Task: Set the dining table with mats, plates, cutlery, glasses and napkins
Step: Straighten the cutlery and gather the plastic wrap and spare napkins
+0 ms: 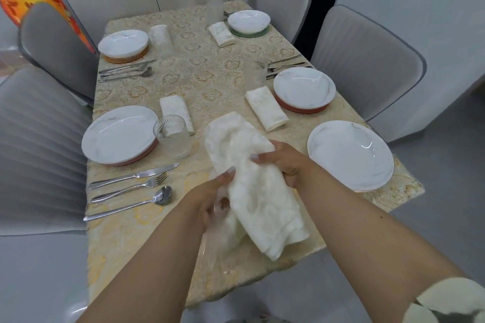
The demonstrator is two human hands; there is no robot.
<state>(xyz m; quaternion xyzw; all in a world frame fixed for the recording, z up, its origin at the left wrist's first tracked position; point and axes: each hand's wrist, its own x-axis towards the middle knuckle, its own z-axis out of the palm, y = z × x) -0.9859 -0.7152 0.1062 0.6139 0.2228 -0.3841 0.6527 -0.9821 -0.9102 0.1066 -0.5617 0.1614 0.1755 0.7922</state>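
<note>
The person is holding a white cloth napkin (252, 186) over the near end of the dining table (210, 78), both hands gripping it: the right hand (286, 162) is pinching the upper part, the left hand (212, 199) is curling round its lower left edge. Its long axis is running from far-left to near-right. The near-right plate (350, 156), lacking a napkin, is lying just right of the right hand, the nearer one.

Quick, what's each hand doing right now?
Left hand: grips the lower part of the white napkin.
Right hand: grips the same napkin near its top.
</note>
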